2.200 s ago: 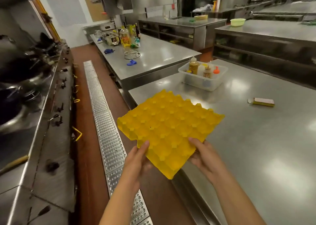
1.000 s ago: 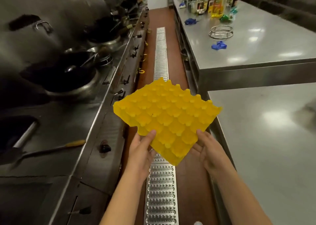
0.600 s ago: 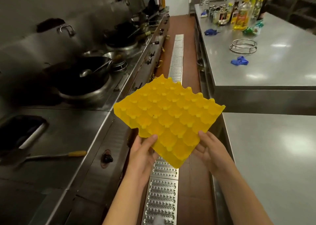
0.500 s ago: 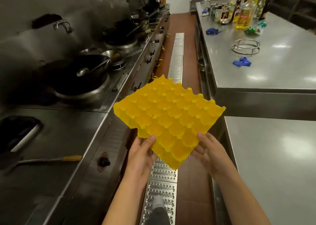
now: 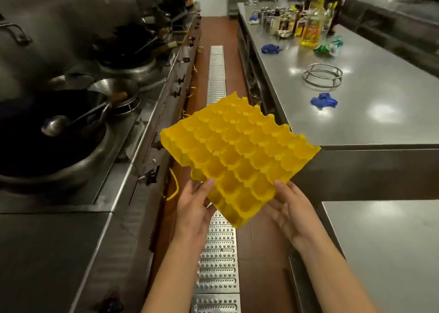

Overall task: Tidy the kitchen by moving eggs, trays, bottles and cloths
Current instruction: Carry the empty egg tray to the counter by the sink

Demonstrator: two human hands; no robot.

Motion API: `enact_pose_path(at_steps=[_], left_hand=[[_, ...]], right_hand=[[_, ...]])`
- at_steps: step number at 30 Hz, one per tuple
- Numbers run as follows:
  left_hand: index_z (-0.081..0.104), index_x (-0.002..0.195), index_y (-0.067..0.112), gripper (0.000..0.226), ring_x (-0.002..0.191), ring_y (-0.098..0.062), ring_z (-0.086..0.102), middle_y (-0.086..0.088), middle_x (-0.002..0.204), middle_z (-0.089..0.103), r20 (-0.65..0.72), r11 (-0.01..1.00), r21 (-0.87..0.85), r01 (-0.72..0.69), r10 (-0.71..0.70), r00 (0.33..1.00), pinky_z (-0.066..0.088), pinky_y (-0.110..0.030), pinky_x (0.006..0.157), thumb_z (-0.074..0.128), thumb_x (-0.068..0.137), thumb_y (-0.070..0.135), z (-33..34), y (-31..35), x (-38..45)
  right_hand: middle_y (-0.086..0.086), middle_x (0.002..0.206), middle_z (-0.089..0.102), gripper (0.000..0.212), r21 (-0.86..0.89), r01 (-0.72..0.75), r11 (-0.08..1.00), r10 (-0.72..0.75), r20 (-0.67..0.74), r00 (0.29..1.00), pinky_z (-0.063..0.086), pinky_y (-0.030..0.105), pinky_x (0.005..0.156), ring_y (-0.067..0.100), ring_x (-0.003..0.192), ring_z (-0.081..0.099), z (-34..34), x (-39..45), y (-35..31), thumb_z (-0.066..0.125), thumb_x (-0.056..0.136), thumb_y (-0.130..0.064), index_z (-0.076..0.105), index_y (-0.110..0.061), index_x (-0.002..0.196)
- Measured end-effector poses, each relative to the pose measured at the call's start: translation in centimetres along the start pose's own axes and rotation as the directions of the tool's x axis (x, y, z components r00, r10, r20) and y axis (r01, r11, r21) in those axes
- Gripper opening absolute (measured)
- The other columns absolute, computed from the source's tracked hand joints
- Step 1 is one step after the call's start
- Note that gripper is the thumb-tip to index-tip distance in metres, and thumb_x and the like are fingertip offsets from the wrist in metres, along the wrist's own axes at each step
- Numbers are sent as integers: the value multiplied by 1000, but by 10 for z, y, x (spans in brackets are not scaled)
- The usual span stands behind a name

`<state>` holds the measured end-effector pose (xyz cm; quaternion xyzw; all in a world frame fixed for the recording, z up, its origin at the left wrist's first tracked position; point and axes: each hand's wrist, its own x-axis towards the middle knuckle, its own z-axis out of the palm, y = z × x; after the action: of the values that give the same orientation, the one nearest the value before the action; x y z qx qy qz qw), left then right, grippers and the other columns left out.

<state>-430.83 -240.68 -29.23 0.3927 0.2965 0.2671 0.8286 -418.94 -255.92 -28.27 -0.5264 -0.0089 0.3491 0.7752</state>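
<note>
Egg tray [image 5: 238,157]: empty, mid-frame above the aisle, not yet put down | left hand [image 5: 193,209] and right hand [image 5: 288,209] pinch its near corner | blue cloths [image 5: 323,100] and bottles [image 5: 308,26], upper right, look untidied.

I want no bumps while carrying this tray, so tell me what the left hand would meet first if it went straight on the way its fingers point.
The left hand already grips the yellow egg tray, so it meets that first. Beyond the tray, only aisle floor and the floor drain grate lie ahead; depth is unclear.
</note>
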Motion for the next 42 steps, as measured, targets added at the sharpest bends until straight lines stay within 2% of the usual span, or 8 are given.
enact_pose_path(at_steps=[3,7,11,16,19,29,38,42], left_hand=[[62,126,18,33,101,-20,73,-4,119,74,38,1000,20,24,-25,999,59,-31,73,63,93,13,9,9,36],[63,123,17,41,101,-21,73,-6,118,74,33,999,18,51,-52,998,59,-29,69,69,82,18,20,9,83],[62,126,19,46,105,-22,72,-5,121,73,12,999,13,51,-51,999,59,-31,72,69,80,19,36,7,139],[61,128,17,42,112,-24,69,-6,124,71,-46,999,44,6,-4,999,56,-43,88,67,86,16,68,25,212],[62,127,16,45,106,-24,71,-7,122,72,-78,999,38,-32,35,996,60,-42,86,68,82,17,97,45,261],[61,130,15,50,111,-25,70,-6,122,72,-157,988,46,-148,153,976,60,-41,88,68,81,20,153,89,375],[62,129,15,39,110,-25,70,-7,119,74,-129,995,33,-96,100,987,57,-46,92,64,90,15,153,113,498],[64,125,15,35,102,-22,73,-7,117,74,-64,996,12,-83,84,994,61,-41,82,64,90,16,155,142,572]], right_hand=[[8,114,74,32,37,5,999,-4,-41,999,61,38,82,27,104,72,9,28,-9,55,99,-21,56,-13,130],[9,110,75,28,46,-4,999,7,-73,997,62,35,74,26,100,73,13,73,-23,55,99,-21,58,-11,126],[11,112,74,30,56,-45,997,49,-72,996,61,39,81,28,103,72,12,135,-30,55,99,-20,57,-10,128],[12,112,74,34,60,-89,994,89,1,996,62,37,75,28,101,72,22,233,-60,57,98,-21,57,-9,130],[11,108,75,31,61,-91,994,88,52,995,60,32,66,26,94,74,36,290,-93,58,97,-20,59,-9,126],[7,110,75,30,33,-82,996,74,202,977,60,33,68,25,98,73,77,425,-159,56,97,-23,59,-14,126],[8,109,75,29,41,-68,997,63,129,990,60,32,67,24,95,74,119,528,-174,56,97,-21,60,-13,125],[9,111,75,34,47,-12,999,9,76,997,61,33,66,25,95,74,156,579,-193,58,97,-21,58,-12,129]])
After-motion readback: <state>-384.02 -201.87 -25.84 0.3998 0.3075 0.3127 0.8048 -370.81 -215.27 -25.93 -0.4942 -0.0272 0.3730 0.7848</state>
